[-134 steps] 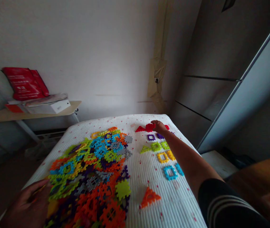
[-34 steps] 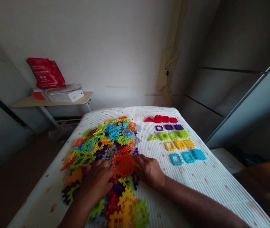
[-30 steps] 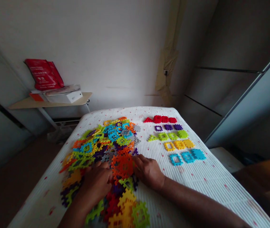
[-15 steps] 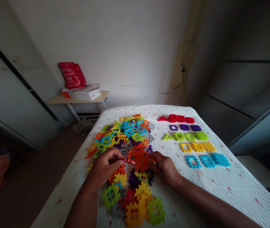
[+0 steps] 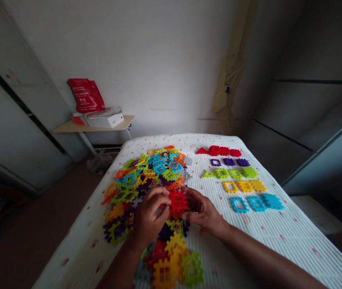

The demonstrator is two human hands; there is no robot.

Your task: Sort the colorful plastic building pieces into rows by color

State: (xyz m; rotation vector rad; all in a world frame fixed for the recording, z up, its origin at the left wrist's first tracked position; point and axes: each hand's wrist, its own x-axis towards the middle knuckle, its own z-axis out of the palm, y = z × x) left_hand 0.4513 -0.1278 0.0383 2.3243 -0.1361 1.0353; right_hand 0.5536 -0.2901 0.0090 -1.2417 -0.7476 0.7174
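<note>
A big heap of coloured plastic interlocking tiles (image 5: 147, 180) lies on a white ribbed mat (image 5: 267, 237). My left hand (image 5: 151, 214) and my right hand (image 5: 204, 212) meet over the heap's near side. Both pinch one red square tile (image 5: 178, 201), held just above the pile. To the right lie sorted rows of tiles: red (image 5: 220, 151), purple (image 5: 229, 162), green (image 5: 229, 174), yellow (image 5: 243, 186) and blue (image 5: 257, 203). More yellow, green and orange tiles (image 5: 174, 267) lie close to me.
A small wooden side table (image 5: 94, 127) against the back wall carries a red bag (image 5: 85, 94) and a white box (image 5: 104, 119). Grey cabinet doors (image 5: 11, 132) stand on the left. A dark wardrobe (image 5: 315, 104) fills the right. Brown floor (image 5: 50, 224) lies left of the mat.
My right hand came back from the far red row to the heap. Both hands dug among orange tiles, then lifted out a red square tile. The camera swung left.
</note>
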